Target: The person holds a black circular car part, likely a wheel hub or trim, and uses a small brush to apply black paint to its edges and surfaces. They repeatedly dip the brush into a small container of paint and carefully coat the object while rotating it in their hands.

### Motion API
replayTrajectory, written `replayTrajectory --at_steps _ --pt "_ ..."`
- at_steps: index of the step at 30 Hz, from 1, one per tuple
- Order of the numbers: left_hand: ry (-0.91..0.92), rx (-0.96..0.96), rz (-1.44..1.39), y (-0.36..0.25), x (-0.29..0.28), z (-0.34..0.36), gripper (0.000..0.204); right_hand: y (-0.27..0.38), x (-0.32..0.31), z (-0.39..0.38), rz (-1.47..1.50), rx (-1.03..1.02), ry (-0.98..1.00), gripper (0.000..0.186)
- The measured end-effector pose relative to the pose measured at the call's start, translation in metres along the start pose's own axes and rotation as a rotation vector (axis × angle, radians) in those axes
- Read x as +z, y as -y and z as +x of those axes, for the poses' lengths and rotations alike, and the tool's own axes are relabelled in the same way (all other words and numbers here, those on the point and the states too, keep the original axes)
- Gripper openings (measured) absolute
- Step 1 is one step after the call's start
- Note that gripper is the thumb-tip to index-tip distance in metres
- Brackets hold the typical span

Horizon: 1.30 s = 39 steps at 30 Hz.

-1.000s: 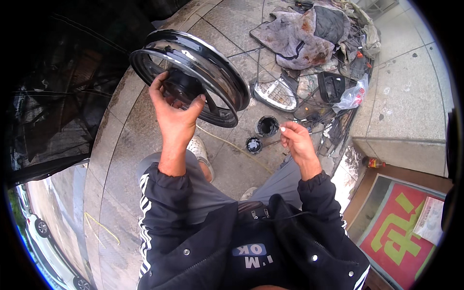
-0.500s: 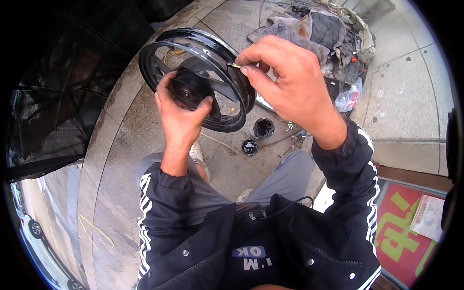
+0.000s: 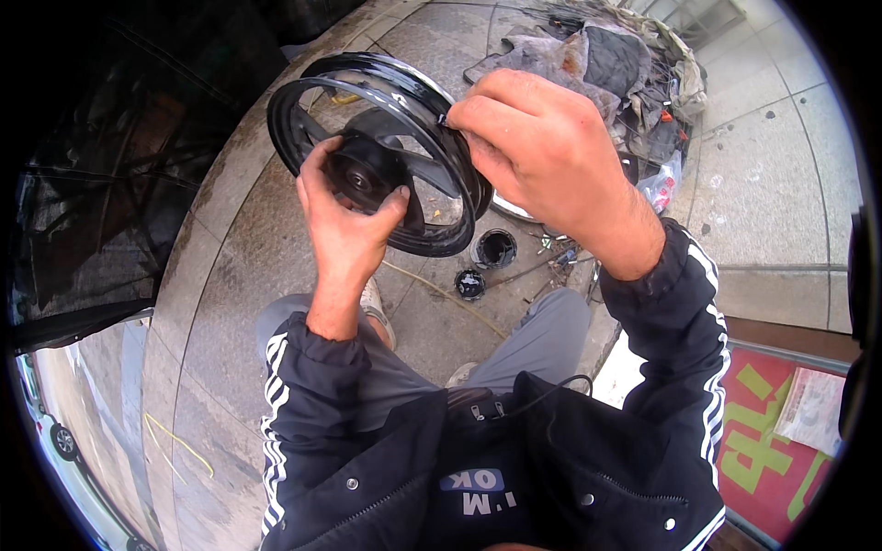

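Observation:
A glossy black wheel rim (image 3: 430, 172) is held up in front of me, tilted, with no tire on it. My left hand (image 3: 342, 220) is closed around its black hub (image 3: 360, 174), with the thumb on the near side. My right hand (image 3: 551, 151) pinches something small and dark against the rim's right outer edge; the fingers mostly hide it. Below the wheel, on the pavement, stand a can with a dark glossy inside (image 3: 496, 248) and a smaller dark can (image 3: 469, 284).
A heap of dirty rags (image 3: 606, 64) lies at the far right, with a plastic bag (image 3: 663, 184) beside it. Loose small tools (image 3: 565, 257) lie right of the cans. A thin yellow hose (image 3: 441, 292) crosses the pavement. A red and green sign (image 3: 763, 432) stands at lower right.
My right fingers have shifted slightly along the rim's edge, and the light-coloured piece seen between them before is now hidden. The wheel has tipped very slightly; my left hand keeps its hold.

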<state>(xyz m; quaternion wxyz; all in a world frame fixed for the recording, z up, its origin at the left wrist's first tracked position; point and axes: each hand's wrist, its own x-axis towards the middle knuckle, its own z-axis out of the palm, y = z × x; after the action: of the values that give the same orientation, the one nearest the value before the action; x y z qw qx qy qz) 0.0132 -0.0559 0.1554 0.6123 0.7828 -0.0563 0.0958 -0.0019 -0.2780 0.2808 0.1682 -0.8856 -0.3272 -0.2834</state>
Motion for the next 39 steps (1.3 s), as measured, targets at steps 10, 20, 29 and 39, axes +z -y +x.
replayTrajectory --at_steps 10,20,29,39 --pt "-0.032 -0.006 -0.027 0.004 -0.003 0.0 0.088 0.005 -0.007 -0.013 0.046 -0.034 -0.004 0.023" --pt "-0.025 0.016 0.013 0.002 -0.005 0.0 0.089 0.005 -0.004 -0.03 0.043 0.004 0.107 0.018" --pt "-0.042 -0.005 -0.066 0.003 -0.002 0.002 0.091 0.0 -0.013 0.011 0.109 0.04 0.012 0.018" --pt "-0.025 0.051 -0.007 0.002 -0.001 0.002 0.091 -0.006 -0.015 0.013 0.09 0.062 0.104 0.013"
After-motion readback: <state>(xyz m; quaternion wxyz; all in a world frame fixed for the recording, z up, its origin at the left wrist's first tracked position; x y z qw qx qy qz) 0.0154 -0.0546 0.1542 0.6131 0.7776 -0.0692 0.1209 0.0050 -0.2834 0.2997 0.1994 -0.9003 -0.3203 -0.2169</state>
